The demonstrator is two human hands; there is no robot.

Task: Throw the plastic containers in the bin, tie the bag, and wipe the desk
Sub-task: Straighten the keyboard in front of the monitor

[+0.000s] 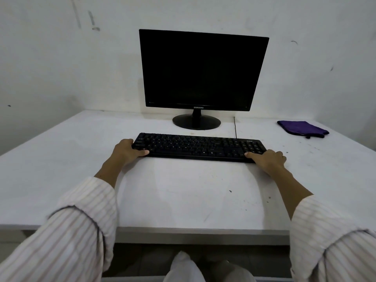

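Okay, desk (183, 200) first: white top, dark monitor (203, 72) at the back, black keyboard (199, 147) lying crosswise in front of it, long axis left to right. I see left hand (127, 150) gripping its left end, right hand (268, 158) gripping its right end, thumbs on top, fingers curled around the edges. Purple cloth (302, 128) sits far right on the desk, beyond the right hand, so that hand is nearer for wiping. No containers, bin or bag visible.
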